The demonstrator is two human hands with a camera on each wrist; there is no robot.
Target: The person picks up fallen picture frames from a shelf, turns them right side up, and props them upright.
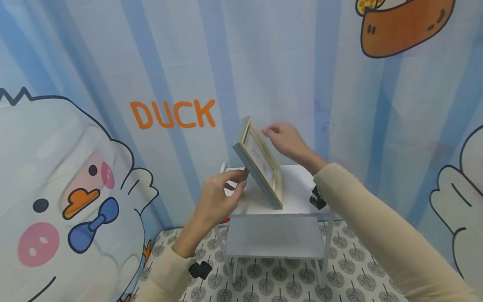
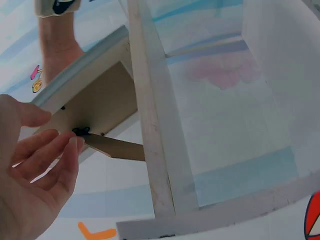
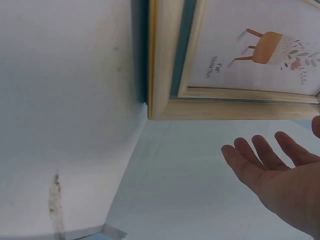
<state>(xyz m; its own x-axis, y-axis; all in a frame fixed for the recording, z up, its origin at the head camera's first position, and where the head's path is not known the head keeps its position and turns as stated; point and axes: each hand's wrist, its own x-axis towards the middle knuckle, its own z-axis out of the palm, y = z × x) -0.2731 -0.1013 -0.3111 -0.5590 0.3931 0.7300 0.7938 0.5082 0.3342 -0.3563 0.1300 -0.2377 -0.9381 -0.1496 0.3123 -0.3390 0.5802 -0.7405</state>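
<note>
A pale wooden picture frame (image 1: 277, 184) stands tilted back on the white table (image 1: 298, 184). Its print (image 3: 270, 47) shows an orange-brown vase-like shape with leaves and a flower. Behind it, in the left wrist view, a brown support leg (image 2: 117, 149) juts out from the backing near a small black fitting (image 2: 81, 131). My left hand (image 1: 216, 197) touches the top end of that leg with bent fingertips, the thumb apart from them. Just off the frame's right side is my right hand (image 1: 286, 140), holding nothing; its fingers (image 3: 270, 157) are spread and loosely bent in the right wrist view.
Below the tabletop the table has a lower shelf (image 1: 275, 239). A striped curtain (image 1: 264, 63) with cartoon ducks hangs close behind. The floor (image 1: 279, 274) carries a tree pattern. Black devices, one a wrist piece (image 1: 200, 269), sit at both sleeves.
</note>
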